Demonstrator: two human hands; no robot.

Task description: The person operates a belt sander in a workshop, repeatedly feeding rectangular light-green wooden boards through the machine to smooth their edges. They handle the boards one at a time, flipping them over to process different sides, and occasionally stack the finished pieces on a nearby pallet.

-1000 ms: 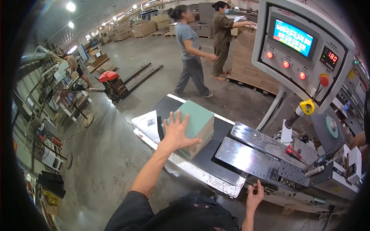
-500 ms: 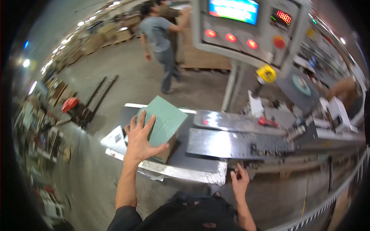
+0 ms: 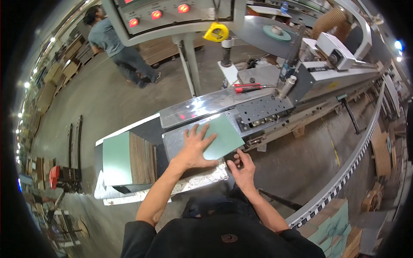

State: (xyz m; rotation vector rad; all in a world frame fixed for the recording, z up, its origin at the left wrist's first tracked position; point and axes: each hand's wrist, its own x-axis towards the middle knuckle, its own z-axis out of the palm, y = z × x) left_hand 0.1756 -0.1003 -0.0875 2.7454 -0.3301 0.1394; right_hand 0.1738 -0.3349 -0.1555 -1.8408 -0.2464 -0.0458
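My left hand (image 3: 198, 149) lies with spread fingers on a flat green panel (image 3: 224, 136). The panel rests on the shiny metal bed (image 3: 174, 139) of a machine. At the panel's near right corner is my right hand (image 3: 243, 171), its fingers loosely bent and the thumb apart from them. I see nothing between those fingers; whether a fingertip touches the panel's edge I cannot tell. To the left stands a stack of panels (image 3: 144, 160) with a green top and brown edges.
A control box (image 3: 170, 26) with red lit buttons hangs over the far side on a post. A yellow tape measure (image 3: 216, 32), a red-handled tool (image 3: 248, 87) and the machine's perforated plate (image 3: 266, 109) lie beyond my hands. Behind, a person (image 3: 118, 45) stands near cardboard. A striped rail (image 3: 340, 187) curves at right.
My left hand has moved right, from above the stack to the machine bed, where a green panel now lies under it. My right hand has come up beside the panel. The view has turned right.
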